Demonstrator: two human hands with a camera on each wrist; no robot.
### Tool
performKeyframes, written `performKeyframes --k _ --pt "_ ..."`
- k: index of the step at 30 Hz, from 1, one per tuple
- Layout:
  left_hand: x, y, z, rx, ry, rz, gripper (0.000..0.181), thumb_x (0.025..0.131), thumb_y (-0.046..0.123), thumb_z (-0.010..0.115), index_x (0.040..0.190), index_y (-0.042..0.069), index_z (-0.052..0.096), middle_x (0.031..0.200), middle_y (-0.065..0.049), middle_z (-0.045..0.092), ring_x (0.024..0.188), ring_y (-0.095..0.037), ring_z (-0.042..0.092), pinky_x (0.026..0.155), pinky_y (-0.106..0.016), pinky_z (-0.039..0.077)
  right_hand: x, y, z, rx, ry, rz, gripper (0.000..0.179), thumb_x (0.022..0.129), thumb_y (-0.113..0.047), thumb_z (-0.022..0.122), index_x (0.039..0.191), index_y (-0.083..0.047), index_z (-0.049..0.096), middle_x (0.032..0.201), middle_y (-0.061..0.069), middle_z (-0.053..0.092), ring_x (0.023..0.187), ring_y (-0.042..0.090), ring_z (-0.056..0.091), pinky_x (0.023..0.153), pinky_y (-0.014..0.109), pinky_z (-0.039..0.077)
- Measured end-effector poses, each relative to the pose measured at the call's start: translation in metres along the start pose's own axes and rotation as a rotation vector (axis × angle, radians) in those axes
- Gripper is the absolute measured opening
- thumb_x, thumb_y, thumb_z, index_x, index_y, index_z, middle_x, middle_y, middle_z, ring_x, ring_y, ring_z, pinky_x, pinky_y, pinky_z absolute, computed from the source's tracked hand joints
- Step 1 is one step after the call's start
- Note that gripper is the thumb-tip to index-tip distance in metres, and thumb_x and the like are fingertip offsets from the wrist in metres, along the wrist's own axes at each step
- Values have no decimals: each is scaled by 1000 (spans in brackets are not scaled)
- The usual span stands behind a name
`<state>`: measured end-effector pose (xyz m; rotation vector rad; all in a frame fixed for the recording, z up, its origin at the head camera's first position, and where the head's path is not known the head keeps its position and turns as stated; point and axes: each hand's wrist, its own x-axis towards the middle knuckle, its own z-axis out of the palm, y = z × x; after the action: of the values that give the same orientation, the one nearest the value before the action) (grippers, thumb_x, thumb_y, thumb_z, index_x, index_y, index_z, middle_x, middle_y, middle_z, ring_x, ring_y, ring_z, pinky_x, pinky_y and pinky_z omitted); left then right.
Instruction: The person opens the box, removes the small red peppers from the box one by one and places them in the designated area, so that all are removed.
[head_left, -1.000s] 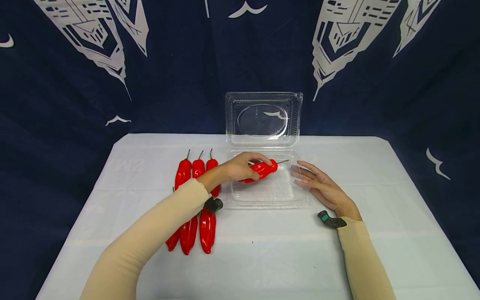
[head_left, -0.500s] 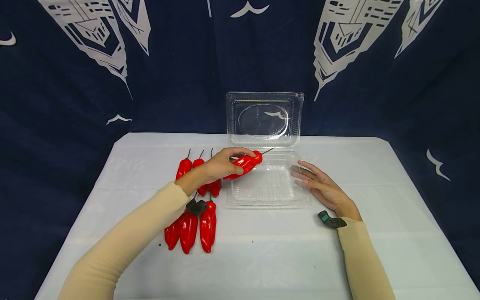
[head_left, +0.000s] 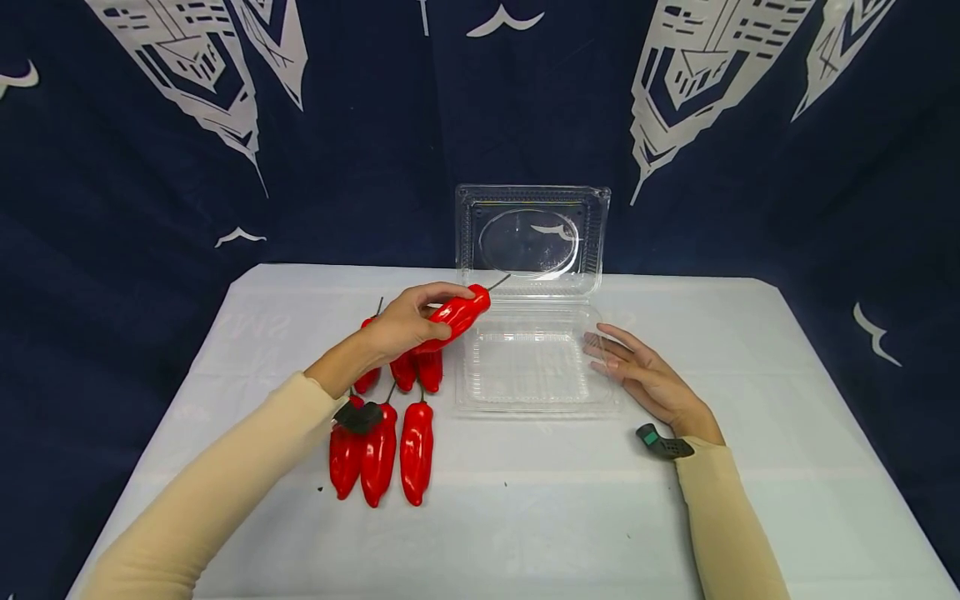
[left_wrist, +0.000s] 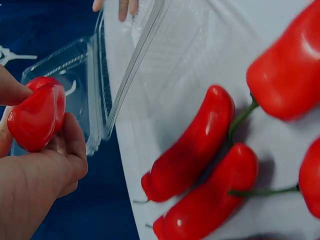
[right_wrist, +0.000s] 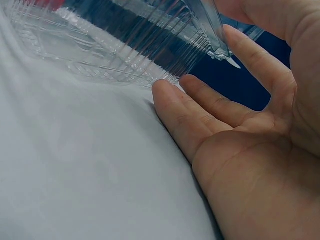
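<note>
In the head view my left hand (head_left: 408, 325) pinches a red pepper (head_left: 461, 314) between thumb and fingers, its stem slanting up to the right. It hangs above the back row of peppers, left of the clear plastic container (head_left: 525, 367). The left wrist view shows the same held pepper (left_wrist: 37, 115) end-on. My right hand (head_left: 648, 375) lies at the container's right side, fingers extended. In the right wrist view its fingertips (right_wrist: 165, 90) are at the ribbed side wall; firm contact cannot be told. A front row of red peppers (head_left: 417, 454) lies on the table.
The container's lid (head_left: 532, 196) stands raised at the back. Back-row peppers (head_left: 430, 371) are partly hidden by my left hand. A black wrist camera (head_left: 358, 417) covers part of a front pepper. White cloth (head_left: 562, 517) covers the table; a dark patterned curtain (head_left: 442, 125) hangs behind.
My left hand has carried the pepper left and upward, from over the container's base to above the back-row peppers. My right hand has stayed in place.
</note>
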<state>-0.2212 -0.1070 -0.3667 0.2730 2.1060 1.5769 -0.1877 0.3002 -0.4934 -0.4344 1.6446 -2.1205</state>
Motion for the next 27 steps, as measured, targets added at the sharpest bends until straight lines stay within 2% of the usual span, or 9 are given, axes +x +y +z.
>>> performKeyframes --k 7,12,19,23,27 --pt "-14 -9 -23 -64 105 18 62 86 -4 64 141 22 54 145 -8 47 119 -31 55 88 -35 57 -1 0 1 0 3 7 69 102 3 49 160 -6 13 165 23 14 140 12 46 109 26 44" --pt "-24 -21 -41 -101 216 3 60 89 -3 61 144 20 52 149 -8 40 121 -30 53 88 -31 56 0 0 0 -1 3 6 69 102 3 49 160 -6 13 165 22 15 142 12 44 110 27 43" --pt "-41 -40 -61 -148 324 -10 61 92 -4 55 149 16 45 152 -13 32 124 -29 48 84 -22 54 -1 0 0 -9 12 3 68 102 3 49 160 -6 15 165 23 14 142 11 43 110 26 43" --pt "-48 -49 -71 -158 409 -40 62 92 -3 53 150 15 43 150 -13 31 125 -28 45 84 -20 53 -1 0 1 -15 17 6 69 102 2 50 160 -6 14 166 21 16 142 10 43 110 26 44" --pt "-51 -60 -79 -170 470 -88 61 94 -2 51 152 14 40 154 -14 28 131 -29 39 91 -24 48 0 0 1 -12 16 7 69 102 2 50 160 -6 14 166 21 17 141 12 45 109 26 44"
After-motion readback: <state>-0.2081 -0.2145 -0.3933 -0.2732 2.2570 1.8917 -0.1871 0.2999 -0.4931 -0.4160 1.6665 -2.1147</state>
